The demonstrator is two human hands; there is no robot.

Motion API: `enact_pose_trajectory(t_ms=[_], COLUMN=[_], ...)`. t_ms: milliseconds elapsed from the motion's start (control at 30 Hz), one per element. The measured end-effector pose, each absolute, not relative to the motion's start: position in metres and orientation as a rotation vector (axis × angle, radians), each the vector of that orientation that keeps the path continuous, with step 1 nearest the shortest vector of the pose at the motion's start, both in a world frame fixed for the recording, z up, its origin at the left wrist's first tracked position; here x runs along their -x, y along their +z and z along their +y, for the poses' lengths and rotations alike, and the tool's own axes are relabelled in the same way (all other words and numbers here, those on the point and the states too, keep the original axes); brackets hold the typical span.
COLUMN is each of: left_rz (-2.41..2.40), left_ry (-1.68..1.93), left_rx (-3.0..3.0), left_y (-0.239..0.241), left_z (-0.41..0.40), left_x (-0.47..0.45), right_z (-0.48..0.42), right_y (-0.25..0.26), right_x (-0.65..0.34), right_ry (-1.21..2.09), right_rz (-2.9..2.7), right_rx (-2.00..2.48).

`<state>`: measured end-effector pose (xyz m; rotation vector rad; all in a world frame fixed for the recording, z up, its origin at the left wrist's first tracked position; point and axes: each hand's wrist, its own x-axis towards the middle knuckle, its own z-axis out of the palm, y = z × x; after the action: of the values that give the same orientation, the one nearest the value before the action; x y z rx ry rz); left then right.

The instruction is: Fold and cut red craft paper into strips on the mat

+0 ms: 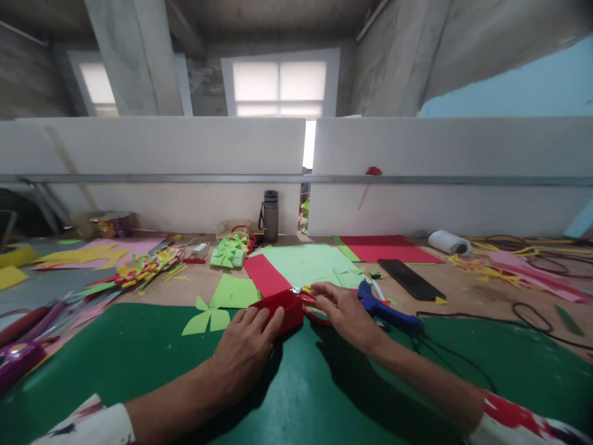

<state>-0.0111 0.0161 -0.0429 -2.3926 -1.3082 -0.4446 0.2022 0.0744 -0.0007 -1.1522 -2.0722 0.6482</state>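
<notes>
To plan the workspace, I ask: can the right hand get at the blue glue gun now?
Probably yes: the blue glue gun lies close beside the right hand, with nothing tall between them.

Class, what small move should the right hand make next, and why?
The right hand should probably close on the red-handled scissors: it is right at their handles, and the left hand holds the folded red piece close by.
</notes>
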Motion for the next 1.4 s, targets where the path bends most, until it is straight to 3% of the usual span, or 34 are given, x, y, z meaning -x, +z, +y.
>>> enact_pose_trajectory(t_ms=[200, 467, 833, 933, 1033, 1200, 1400], left_rz=[-1.478, -1.753, -1.826, -1.846, -1.875, -1.32, -0.73], left_ry=[-0.384, -0.319, -0.368, -0.379, -0.423, -0.561, -0.666], left_rx=[2.332, 2.33, 2.308, 2.263, 2.151, 2.177, 2.421], left_y=[-0.038, -0.035, -0.034, -0.029, -0.024, -0.025, -0.038], left_z=[0.026, 0.026, 0.043, 0.052, 0.053, 0.03, 0.004], left_x=[0.017, 0.017, 0.027, 0.03, 0.031, 0.03, 0.006], right_z=[0.114, 0.136, 0.093, 0.06, 0.028, 0.003, 0.011], right_y=[0.002, -0.01, 0.001, -0.004, -0.016, -0.015, -0.009], right_x=[-0.178, -0.161, -0.189, -0.209, -0.227, -0.251, -0.266], right_ry=[0.275, 0.043, -0.23, -0.271, -0.427, -0.384, -0.14], right_rz=[-2.565, -2.899, -2.539, -2.532, -2.543, -2.728, -2.843], right_rx=[1.103, 0.981, 1.207, 1.098, 0.635, 0.364, 0.469])
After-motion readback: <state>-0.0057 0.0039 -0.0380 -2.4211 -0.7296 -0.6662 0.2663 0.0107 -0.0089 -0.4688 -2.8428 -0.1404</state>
